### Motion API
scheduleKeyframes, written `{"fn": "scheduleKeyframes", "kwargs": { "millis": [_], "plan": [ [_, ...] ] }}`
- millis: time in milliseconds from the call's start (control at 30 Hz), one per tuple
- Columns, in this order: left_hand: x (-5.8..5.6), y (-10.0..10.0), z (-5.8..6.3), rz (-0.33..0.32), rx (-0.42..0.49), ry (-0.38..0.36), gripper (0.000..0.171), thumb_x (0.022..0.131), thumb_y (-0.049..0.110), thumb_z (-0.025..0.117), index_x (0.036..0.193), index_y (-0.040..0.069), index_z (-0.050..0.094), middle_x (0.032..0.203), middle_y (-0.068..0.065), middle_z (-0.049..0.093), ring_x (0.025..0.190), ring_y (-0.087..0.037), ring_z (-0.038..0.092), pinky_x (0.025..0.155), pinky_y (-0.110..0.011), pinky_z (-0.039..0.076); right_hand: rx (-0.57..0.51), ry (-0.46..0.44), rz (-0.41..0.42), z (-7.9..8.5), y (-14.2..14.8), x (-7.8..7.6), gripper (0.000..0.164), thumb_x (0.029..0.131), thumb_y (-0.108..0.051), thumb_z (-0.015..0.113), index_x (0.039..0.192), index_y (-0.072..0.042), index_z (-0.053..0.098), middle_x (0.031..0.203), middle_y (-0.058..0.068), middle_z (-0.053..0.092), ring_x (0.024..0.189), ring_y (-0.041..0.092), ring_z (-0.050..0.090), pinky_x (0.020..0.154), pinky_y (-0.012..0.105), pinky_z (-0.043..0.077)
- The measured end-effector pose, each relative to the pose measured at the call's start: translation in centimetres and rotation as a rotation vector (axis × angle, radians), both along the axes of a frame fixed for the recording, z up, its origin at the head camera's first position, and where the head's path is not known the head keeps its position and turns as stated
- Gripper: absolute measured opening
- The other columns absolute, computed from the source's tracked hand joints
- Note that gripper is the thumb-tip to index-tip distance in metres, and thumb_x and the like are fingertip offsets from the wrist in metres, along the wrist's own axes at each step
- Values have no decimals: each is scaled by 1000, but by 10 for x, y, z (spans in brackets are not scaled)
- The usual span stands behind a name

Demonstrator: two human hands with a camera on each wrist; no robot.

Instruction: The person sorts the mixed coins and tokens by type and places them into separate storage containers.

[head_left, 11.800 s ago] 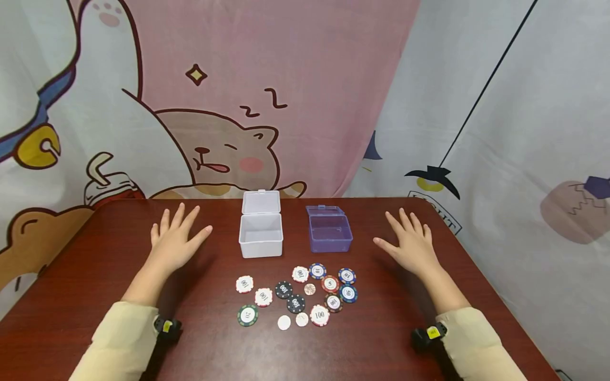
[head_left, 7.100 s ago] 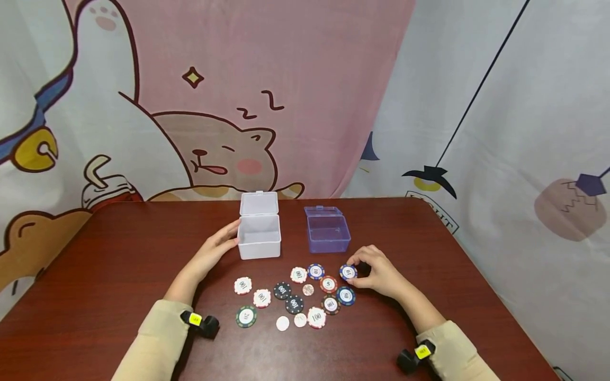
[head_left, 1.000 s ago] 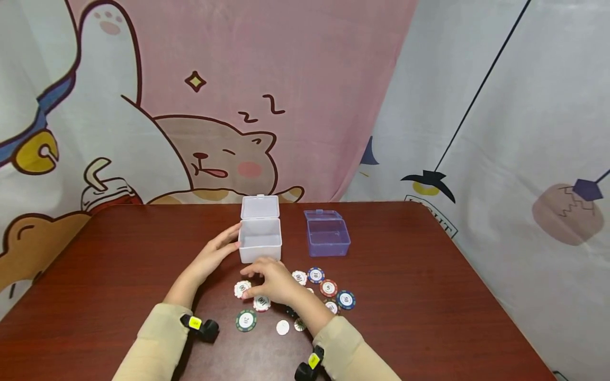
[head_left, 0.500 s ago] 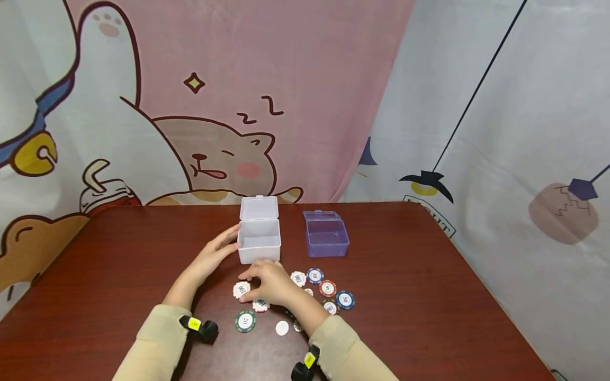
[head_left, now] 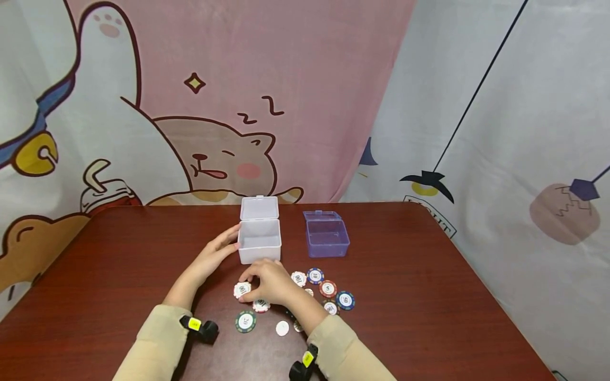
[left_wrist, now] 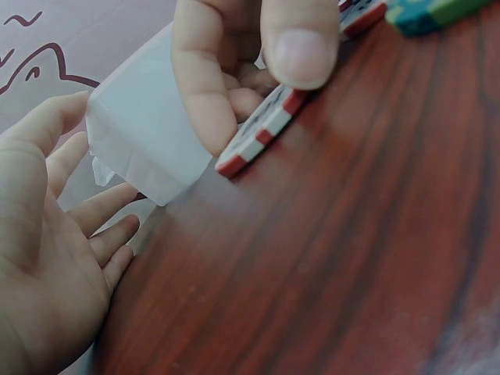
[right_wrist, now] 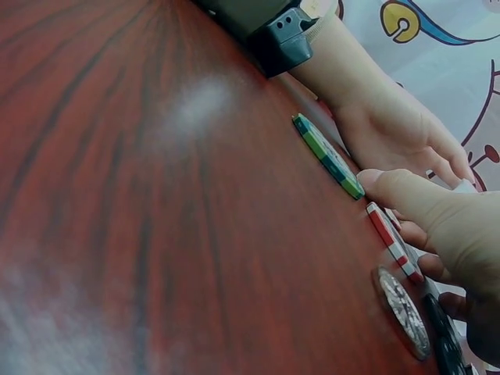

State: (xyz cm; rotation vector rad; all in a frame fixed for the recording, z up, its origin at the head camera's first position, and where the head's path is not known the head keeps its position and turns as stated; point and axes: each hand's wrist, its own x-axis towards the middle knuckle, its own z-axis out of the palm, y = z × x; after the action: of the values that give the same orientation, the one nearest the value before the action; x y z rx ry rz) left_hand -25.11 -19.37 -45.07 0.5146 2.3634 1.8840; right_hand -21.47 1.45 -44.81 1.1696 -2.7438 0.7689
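Observation:
My right hand (head_left: 271,283) pinches a white-and-red poker chip (head_left: 242,289) by its edges, thumb on the near side. The left wrist view shows this chip (left_wrist: 258,141) lying at the table surface between thumb and finger. My left hand (head_left: 209,259) rests against the left side of the white lidded box (head_left: 260,255), its fingers nearly straight. That box has its lid up. Right of it stands a purple see-through box (head_left: 328,250), lid also raised. Another white-and-red chip (head_left: 261,306) lies partly under my right hand.
A green poker chip (head_left: 245,321) and a plain pale disc (head_left: 282,328) lie nearer me. To the right are a red chip (head_left: 328,288) and two blue ones, including the far blue chip (head_left: 315,275). My right forearm hides several pieces. A curtain hangs behind the table.
Over the longer span, my left hand came to the white box. A blue chip left the group's right edge, and my right hand moved left. In the last second it closed on the white-and-red chip.

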Motion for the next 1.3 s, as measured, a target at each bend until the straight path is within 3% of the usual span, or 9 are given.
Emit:
{"fn": "scheduleKeyframes", "kwargs": {
  "millis": [267, 567, 1133, 1300],
  "plan": [
    [-2, 0, -2, 4, 19, 2, 56, 98, 17, 54, 150, 11, 33, 148, -20, 36, 136, -37, 30, 106, -59, 18, -9, -14, -14, 2, 1, 1, 34, 71, -43, 83, 97, -24, 72, 86, -21, 59, 88, -1, 50, 84, 28, 36],
    [-1, 1, 0, -6, 15, 8, 56, 98, 21, 55, 149, 12, 34, 147, -19, 37, 135, -34, 32, 106, -58, 19, -10, 31, -22, 8, 2, 4, 35, 72, -43, 83, 99, -23, 72, 88, -18, 61, 94, 4, 51, 87, 30, 38],
    [0, 1, 0, -8, 28, 13, 56, 98, 19, 55, 149, 11, 34, 147, -21, 37, 134, -34, 32, 106, -57, 20, -93, 63, -41, 34, 13, 4, 36, 72, -37, 83, 103, -20, 73, 97, -11, 66, 101, 10, 55, 92, 34, 39],
    [0, 1, 0, -5, 22, 8, 56, 98, 21, 55, 149, 13, 34, 147, -19, 37, 134, -33, 32, 106, -57, 21, -114, 74, -65, 43, 19, 0, 35, 73, -36, 82, 102, -20, 72, 93, -12, 64, 98, 9, 54, 91, 34, 39]
  ]
}}
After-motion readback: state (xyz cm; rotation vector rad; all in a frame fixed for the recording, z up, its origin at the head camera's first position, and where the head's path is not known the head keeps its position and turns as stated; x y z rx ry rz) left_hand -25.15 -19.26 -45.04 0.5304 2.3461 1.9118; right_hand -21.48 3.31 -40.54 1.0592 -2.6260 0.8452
